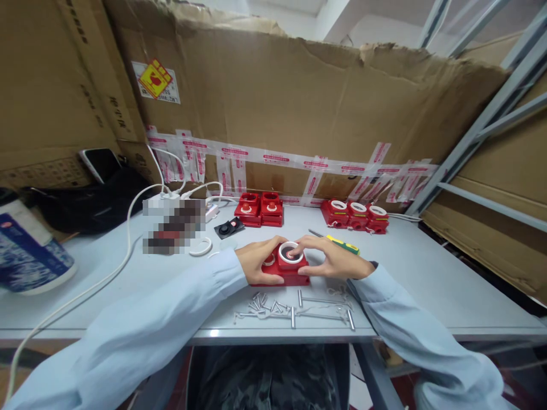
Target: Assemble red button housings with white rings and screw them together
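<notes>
A red housing [294, 277] lies on the grey table in front of me, with a white ring [291, 252] around a dark round opening on its top. My left hand [261, 261] grips its left side, thumb along the front and fingers behind. My right hand [331, 258] holds the right side, one fingertip pressing into the ringed opening. Several screws [259, 302] and metal T-shaped rods [293, 317] lie between the housing and the table's front edge. A screwdriver [344, 245] with a yellow and green handle rests behind my right hand.
Two red housings [260, 210] stand at the back, near a black part [228, 228]. Three more red housings with white rings [356, 216] are at the back right. A loose white ring [200, 247], cables and a blue-white container [32, 250] are on the left. Cardboard walls the back.
</notes>
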`<state>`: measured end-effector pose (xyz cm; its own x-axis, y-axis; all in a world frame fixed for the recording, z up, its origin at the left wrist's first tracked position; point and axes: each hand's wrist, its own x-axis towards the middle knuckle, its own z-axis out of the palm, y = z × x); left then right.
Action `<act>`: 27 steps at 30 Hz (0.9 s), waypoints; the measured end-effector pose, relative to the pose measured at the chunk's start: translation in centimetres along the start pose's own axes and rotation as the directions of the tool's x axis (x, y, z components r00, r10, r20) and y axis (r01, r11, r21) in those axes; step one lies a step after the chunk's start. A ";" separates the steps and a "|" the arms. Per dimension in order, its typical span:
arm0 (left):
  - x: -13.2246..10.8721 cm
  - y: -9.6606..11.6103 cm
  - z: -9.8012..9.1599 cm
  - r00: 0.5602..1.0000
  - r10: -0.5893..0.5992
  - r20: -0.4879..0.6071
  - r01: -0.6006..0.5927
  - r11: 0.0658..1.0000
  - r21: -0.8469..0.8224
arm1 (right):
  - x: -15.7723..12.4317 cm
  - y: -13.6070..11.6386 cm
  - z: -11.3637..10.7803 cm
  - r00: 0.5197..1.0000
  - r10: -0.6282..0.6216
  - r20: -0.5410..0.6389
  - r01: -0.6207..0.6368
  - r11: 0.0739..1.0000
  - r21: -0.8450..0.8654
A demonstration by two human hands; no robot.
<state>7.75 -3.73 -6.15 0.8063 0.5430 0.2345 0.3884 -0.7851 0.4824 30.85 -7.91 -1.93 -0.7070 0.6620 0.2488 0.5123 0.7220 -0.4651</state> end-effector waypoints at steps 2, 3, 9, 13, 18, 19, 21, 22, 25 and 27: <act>0.1 0.1 -0.1 1.000 0.020 0.008 -0.020 1.000 0.019 | 0.0 -0.1 0.0 1.000 0.005 0.001 -0.005 1.000 -0.005; 0.3 0.2 -0.2 1.000 0.024 0.012 -0.024 0.999 0.041 | -0.1 -0.1 0.0 1.000 0.006 0.003 -0.006 1.000 -0.008; 1.5 0.8 0.0 0.996 -0.065 0.054 0.049 0.969 0.243 | -0.2 -0.1 0.1 1.000 0.005 0.008 -0.005 1.000 -0.017; 1.8 0.9 0.5 0.997 -0.059 0.043 0.049 0.977 0.206 | -0.4 -0.1 0.3 1.000 0.004 0.006 -0.004 1.000 -0.010; 1.4 0.9 1.1 0.998 0.018 -0.064 -0.016 0.999 0.043 | -0.5 -0.2 0.4 1.000 -0.009 0.001 0.009 1.000 -0.015; 1.4 1.0 1.2 0.995 0.032 -0.091 -0.030 0.999 0.022 | -0.6 -0.1 0.5 1.000 -0.011 -0.001 0.011 1.000 -0.016; 1.4 1.1 1.2 0.992 0.055 -0.112 -0.056 0.998 -0.003 | -0.6 -0.1 0.6 1.000 -0.011 -0.003 0.011 1.000 -0.012; 1.4 1.2 1.2 0.992 0.065 -0.107 -0.067 0.998 -0.013 | -0.7 0.0 0.6 1.000 -0.005 -0.005 0.005 1.000 -0.004; 1.5 1.4 1.1 0.996 0.047 -0.082 -0.048 0.999 -0.015 | -0.6 0.0 0.9 0.999 0.037 -0.028 -0.035 0.997 0.065; 1.5 1.4 0.9 0.998 0.004 -0.062 -0.003 1.000 0.004 | -0.4 -0.1 0.8 0.996 0.071 -0.055 -0.064 0.989 0.132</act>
<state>9.96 -4.29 -5.88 0.7788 0.5574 0.2877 0.3873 -0.7881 0.4784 30.73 -8.42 -2.70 -0.6407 0.7219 0.2613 0.4875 0.6455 -0.5880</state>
